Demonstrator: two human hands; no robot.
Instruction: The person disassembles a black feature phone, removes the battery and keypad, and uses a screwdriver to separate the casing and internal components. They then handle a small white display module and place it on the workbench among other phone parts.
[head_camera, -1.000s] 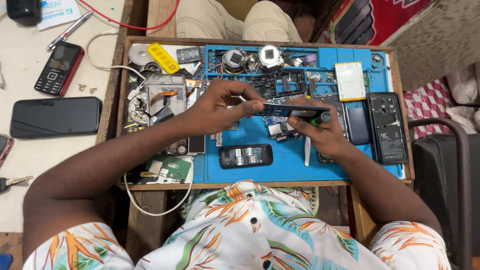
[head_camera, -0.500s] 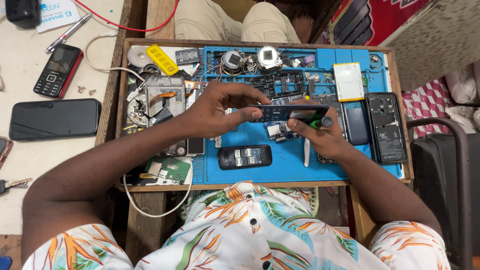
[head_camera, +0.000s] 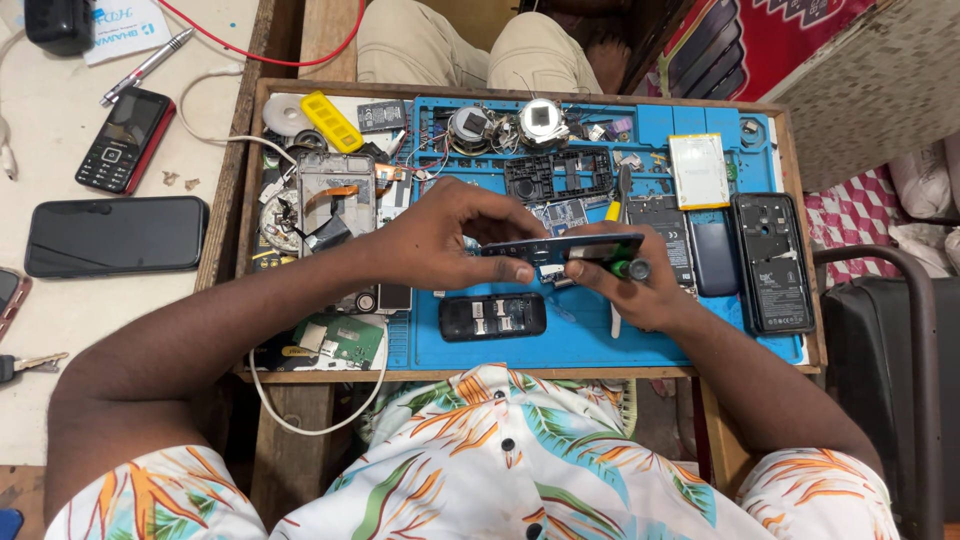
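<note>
A thin dark phone part (head_camera: 560, 247), long and flat like a frame or cover seen edge-on, sits level between the two hands above the blue mat (head_camera: 600, 345). The left hand (head_camera: 440, 240) pinches its left end between thumb and fingertips, fingers pressed together on the edge, which seems meant to keep the piece steady and flat. The right hand (head_camera: 630, 285) cups the other end from below, its fingers curled around both the part and a screwdriver with a green-and-black handle (head_camera: 625, 268); keeping the tool tucked in the same grip leaves it ready without a second reach. Holding the piece lifted rather than resting on the mat lets both sides be reached.

Just below the hands lies a small black phone (head_camera: 493, 316), back off and slots showing, within easy reach. Above them sit a black plastic frame (head_camera: 558, 175) and a blue circuit board (head_camera: 560, 213). To the right lie a pale battery (head_camera: 698, 170) and a black phone back with its insides exposed (head_camera: 770, 262). To the left, an opened phone shell with a ribbon cable (head_camera: 335, 200) and a green board (head_camera: 340, 340) rest in the wooden tray (head_camera: 250, 230). Outside the tray, on the desk (head_camera: 40, 130), lie a dark smartphone (head_camera: 115, 235) and a red-and-black keypad phone (head_camera: 125, 140).
</note>
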